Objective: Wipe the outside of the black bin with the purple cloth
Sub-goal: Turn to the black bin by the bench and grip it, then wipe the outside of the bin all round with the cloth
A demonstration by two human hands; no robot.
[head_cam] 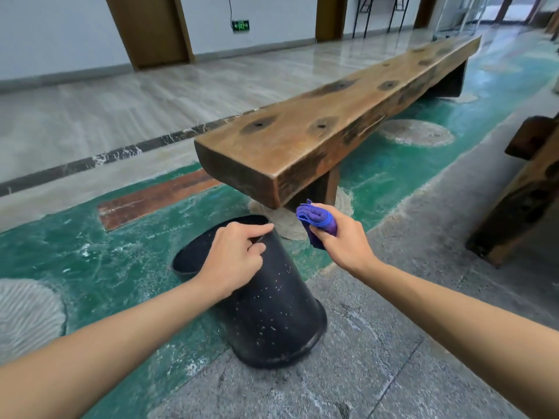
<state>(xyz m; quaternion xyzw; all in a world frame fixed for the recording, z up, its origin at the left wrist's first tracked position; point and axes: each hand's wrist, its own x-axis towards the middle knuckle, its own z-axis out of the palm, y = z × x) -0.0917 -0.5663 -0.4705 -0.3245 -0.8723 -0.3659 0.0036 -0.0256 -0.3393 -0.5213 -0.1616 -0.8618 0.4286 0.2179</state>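
Steadying the tilted black bin (266, 313) on the floor beside the wooden bench (317, 131), left hand (233, 258) gripping its rim, right hand (338, 237) clutching the folded purple cloth (317, 220) clear of it, wiping apparently pending, next requiring cloth-to-wall contact.

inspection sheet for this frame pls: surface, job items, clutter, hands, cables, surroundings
Surface: floor, grey stone next to green patterned area, looks scuffed and whitish in places.
Job's things: black bin tilted, open mouth facing away from the camera, white specks on its outer wall; purple cloth bunched, off the bin.
Clutter: nothing seen.
Hands: left hand grips the bin's rim; right hand holds the cloth, raised beside the bin.
Cables: one black cable runs down the wall to a green sign.
Surroundings: long wooden bench behind the bin; another wooden piece at right; chair legs far back.
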